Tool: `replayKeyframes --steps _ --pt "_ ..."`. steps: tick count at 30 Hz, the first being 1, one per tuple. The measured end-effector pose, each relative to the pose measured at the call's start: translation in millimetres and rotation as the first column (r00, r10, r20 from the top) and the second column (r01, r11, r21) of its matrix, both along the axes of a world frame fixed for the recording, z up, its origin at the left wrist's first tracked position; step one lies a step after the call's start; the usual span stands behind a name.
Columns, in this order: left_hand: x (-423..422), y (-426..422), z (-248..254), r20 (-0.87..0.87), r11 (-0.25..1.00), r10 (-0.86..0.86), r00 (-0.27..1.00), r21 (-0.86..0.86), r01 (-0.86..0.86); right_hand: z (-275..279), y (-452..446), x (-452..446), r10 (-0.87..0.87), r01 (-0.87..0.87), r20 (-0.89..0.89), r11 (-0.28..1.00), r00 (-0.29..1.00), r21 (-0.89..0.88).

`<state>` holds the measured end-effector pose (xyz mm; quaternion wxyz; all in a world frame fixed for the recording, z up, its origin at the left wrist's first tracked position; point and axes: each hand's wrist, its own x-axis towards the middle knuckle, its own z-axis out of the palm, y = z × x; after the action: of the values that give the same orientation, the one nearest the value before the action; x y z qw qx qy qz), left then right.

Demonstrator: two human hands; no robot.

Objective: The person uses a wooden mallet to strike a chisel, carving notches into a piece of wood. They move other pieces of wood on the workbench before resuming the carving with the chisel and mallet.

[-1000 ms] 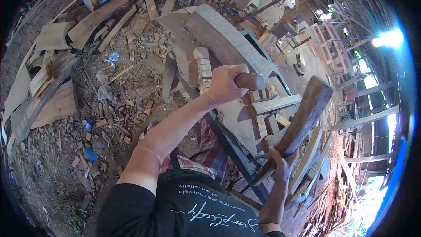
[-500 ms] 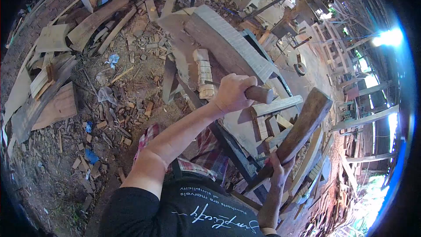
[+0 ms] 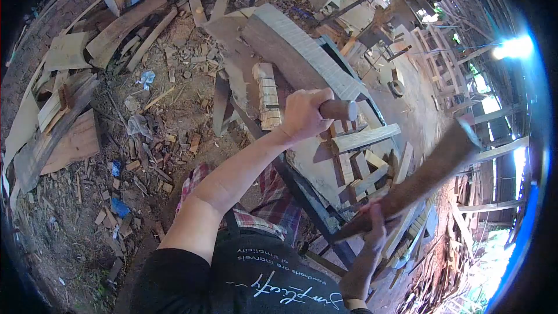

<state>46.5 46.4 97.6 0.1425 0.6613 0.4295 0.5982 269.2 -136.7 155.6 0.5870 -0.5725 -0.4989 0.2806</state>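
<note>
My left hand is closed around a chisel, whose round wooden handle end sticks out on the right. Its blade is mostly hidden by the fist, on the side facing a notched wooden block with marked lines across it. Lower right, my right hand grips a thick wooden mallet near its narrow end. The mallet's heavy end points up and right, apart from the chisel handle and slightly blurred.
The block lies on a low workbench beside a large timber beam. Short wood pieces lie right of the chisel. Boards and scraps cover the ground at left. A wooden frame stands at far right.
The mallet has swung outward to the right, away from the chisel, with my right hand shifting slightly. My left hand and the chisel have moved a little up and left in view.
</note>
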Motion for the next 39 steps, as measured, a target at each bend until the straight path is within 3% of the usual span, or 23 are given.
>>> replayKeyframes --steps 1,4,5,6,8,10,12,13,14,16,17,19,20,22,23,26,27,29,30,32,33,36,39 --pt "3 3 -1 0.037 0.999 0.022 0.999 0.022 -0.023 3 4 0 0.009 -0.003 -0.03 0.983 1.0 0.184" --pt "2 5 1 0.071 0.999 0.032 0.997 0.022 -0.034 9 13 9 0.013 -0.037 0.154 0.987 0.988 0.157" --pt "1 4 2 0.069 1.0 0.021 0.997 0.0 -0.021 19 11 -18 -0.074 0.075 0.038 0.997 0.997 -0.025" --pt "0 3 4 0.072 1.0 0.019 0.997 0.002 -0.019 16 20 -18 -0.076 0.077 0.041 0.997 0.996 -0.022" --pt "0 1 7 0.11 0.995 0.02 0.994 -0.095 -0.01 -3 35 -10 0.301 -0.157 0.334 0.904 0.893 -0.397" --pt "-2 4 6 0.107 0.998 0.019 0.994 -0.057 -0.013 3 40 -6 0.26 -0.143 0.337 0.932 0.905 -0.333" --pt "-3 3 3 0.108 0.999 0.024 0.994 -0.048 -0.019 42 33 -25 0.031 0.007 0.133 0.962 0.991 -0.273" --pt "-4 2 4 0.116 0.999 0.025 0.993 -0.029 -0.022 46 31 -27 -0.052 0.065 0.096 0.989 0.994 -0.136" --pt "-4 2 4 0.124 1.0 0.023 0.992 -0.009 -0.022 58 31 -22 0.014 -0.011 0.137 1.0 0.99 -0.023" --pt "-2 5 3 0.128 0.999 0.036 0.991 -0.014 -0.034 51 35 -15 0.171 -0.135 -0.165 0.969 0.971 0.206" --pt "-1 7 3 0.131 0.999 0.053 0.99 -0.015 -0.052 44 34 -18 0.17 -0.135 -0.163 0.969 0.972 0.206" --pt "-1 6 5 0.125 0.998 0.057 0.99 -0.044 -0.052 28 29 -29 0.085 -0.064 0.122 0.983 0.989 -0.172" --pt "-1 6 6 0.117 0.996 0.06 0.991 -0.07 -0.052 23 32 -27 0.086 -0.064 0.125 0.983 0.988 -0.17" --pt "2 7 3 0.115 0.997 0.051 0.992 -0.065 -0.044 16 40 -24 0.36 -0.226 0.198 0.843 0.912 -0.489" --pt "1 10 2 0.124 0.996 0.063 0.99 -0.068 -0.055 32 39 -25 0.297 -0.202 0.135 0.858 0.945 -0.472" --pt "2 7 3 0.099 0.997 0.058 0.993 -0.062 -0.052 65 35 -32 0.146 -0.138 0.035 0.976 0.989 -0.171" --pt "3 8 3 0.099 0.997 0.051 0.994 -0.061 -0.045 64 33 -35 0.139 -0.131 0.035 0.977 0.99 -0.17" --pt "4 9 1 0.104 0.996 0.06 0.993 -0.069 -0.053 57 34 -39 0.191 -0.154 -0.332 0.979 0.924 0.136" --pt "3 10 2 0.103 0.996 0.061 0.993 -0.07 -0.054 47 37 -33 0.192 -0.154 -0.333 0.979 0.923 0.135" --pt "3 9 3 0.09 0.996 0.08 0.993 -0.057 -0.075 27 44 -21 0.311 -0.28 0.07 0.916 0.948 -0.287" --pt "4 6 2 0.085 0.996 0.075 0.994 -0.052 -0.07 24 52 -24 0.424 -0.301 0.124 0.792 0.897 -0.531" --pt "0 10 0 0.098 0.995 0.077 0.992 -0.069 -0.071 40 48 -24 0.229 -0.144 0.119 0.862 0.966 -0.485" --pt "3 6 -4 0.056 0.998 0.05 0.997 -0.038 -0.048 61 39 -23 0.123 -0.108 0.059 0.97 0.991 -0.217"
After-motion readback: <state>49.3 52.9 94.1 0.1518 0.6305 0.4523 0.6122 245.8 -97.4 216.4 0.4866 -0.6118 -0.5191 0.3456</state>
